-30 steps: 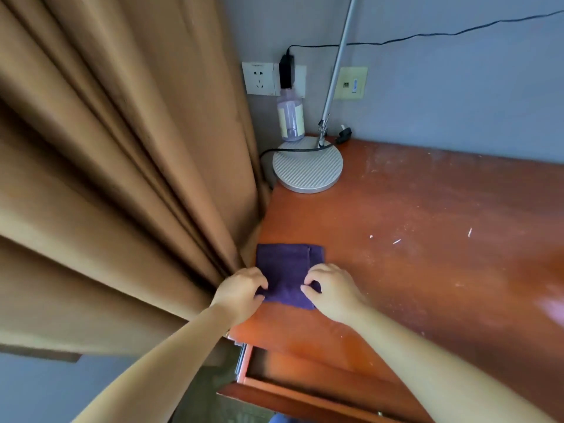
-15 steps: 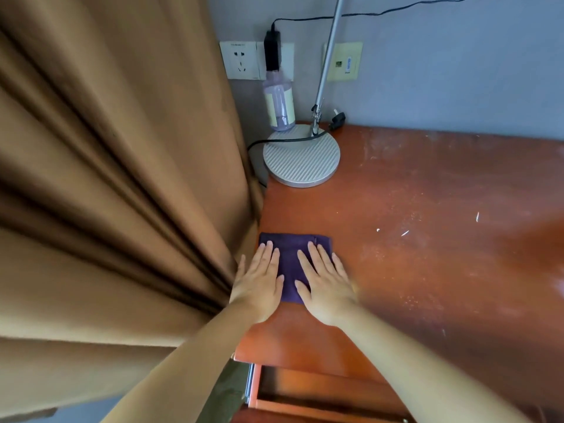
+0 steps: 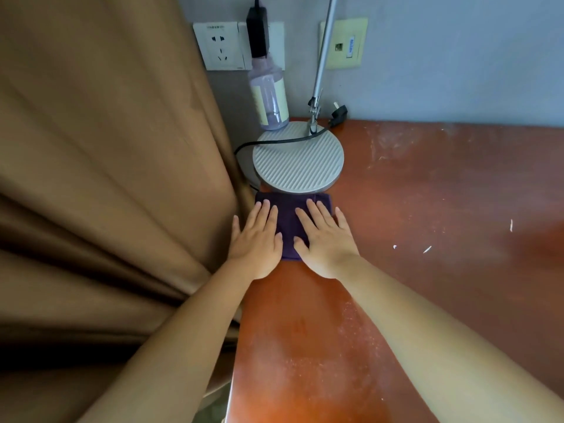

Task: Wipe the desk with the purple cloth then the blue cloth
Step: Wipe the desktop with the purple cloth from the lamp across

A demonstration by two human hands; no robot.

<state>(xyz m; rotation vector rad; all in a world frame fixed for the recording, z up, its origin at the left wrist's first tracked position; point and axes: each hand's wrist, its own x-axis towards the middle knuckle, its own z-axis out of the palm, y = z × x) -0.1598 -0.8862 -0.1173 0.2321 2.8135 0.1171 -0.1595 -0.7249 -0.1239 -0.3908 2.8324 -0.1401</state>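
Note:
A folded purple cloth [image 3: 288, 222] lies flat on the reddish-brown desk [image 3: 427, 239], near its left edge and just in front of the lamp base. My left hand [image 3: 256, 239] presses on the cloth's left part with straight fingers. My right hand [image 3: 325, 236] lies flat on its right part, fingers spread. Much of the cloth is hidden under both palms. No blue cloth is in view.
A round ribbed lamp base [image 3: 298, 158] with a metal pole and black cable touches the cloth's far edge. A clear bottle [image 3: 270, 96] stands behind it below wall sockets [image 3: 221, 45]. A brown curtain [image 3: 106, 178] hangs along the desk's left edge. White specks [image 3: 427, 249] dot the desk.
Both hands went from pinching the cloth's near edge to lying flat on it, then pushed it away from me up to the lamp base.

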